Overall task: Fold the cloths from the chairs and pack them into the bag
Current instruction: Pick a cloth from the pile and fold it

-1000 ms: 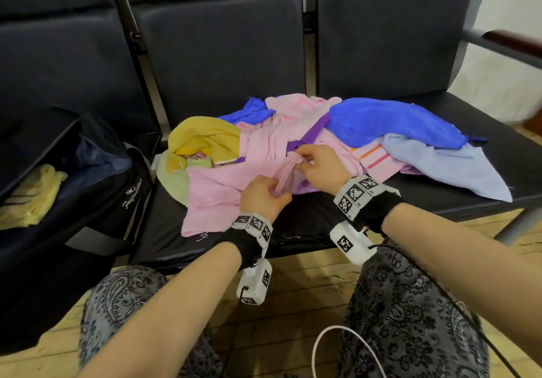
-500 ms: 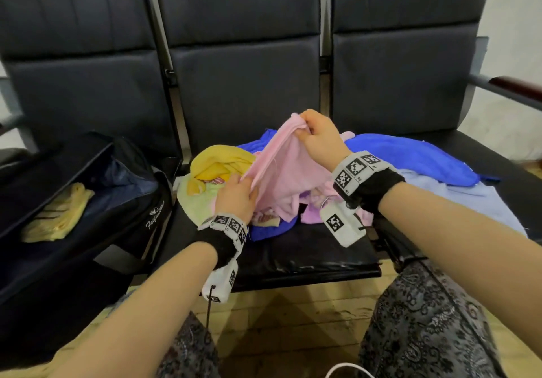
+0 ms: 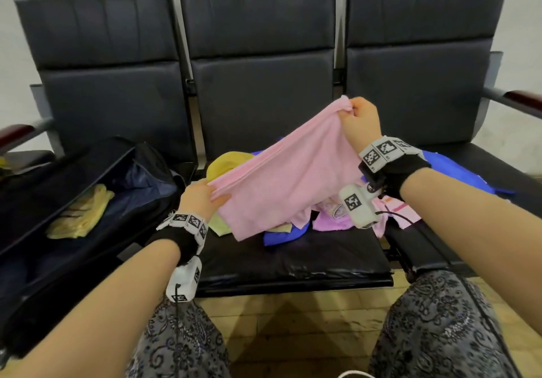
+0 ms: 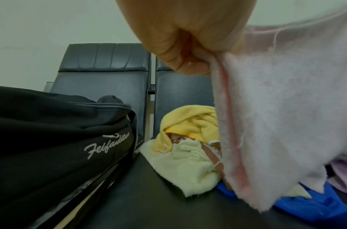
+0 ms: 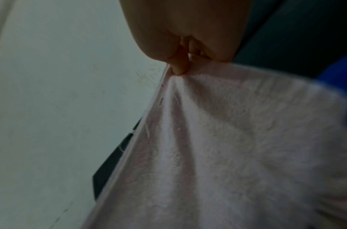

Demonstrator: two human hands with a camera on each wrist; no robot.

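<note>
A pink cloth [image 3: 289, 178] hangs stretched in the air above the middle chair seat [image 3: 293, 263]. My left hand [image 3: 202, 197] pinches its lower left corner; my right hand [image 3: 356, 116] pinches its upper right corner, higher up. The wrist views show the same pink cloth [image 4: 276, 116] [image 5: 227, 147] gripped between curled fingers. Under it lies a heap of cloths: yellow [image 3: 225, 162], pale green [image 4: 188, 164], blue [image 3: 283, 235] and pink-purple [image 3: 331, 216]. The black bag [image 3: 73, 201] lies open on the left seat with a folded yellow cloth [image 3: 80, 216] inside.
A large blue cloth [image 3: 457, 172] spreads over the right seat. Three black chair backs [image 3: 258, 64] stand behind. Wooden armrests [image 3: 525, 100] flank the row. My patterned trouser knees [image 3: 440, 328] and a wooden floor [image 3: 293, 319] fill the foreground.
Both hands lifted the pink cloth off the heap and pulled apart, spreading it taut; the right hand rose higher and to the right, the left moved left.
</note>
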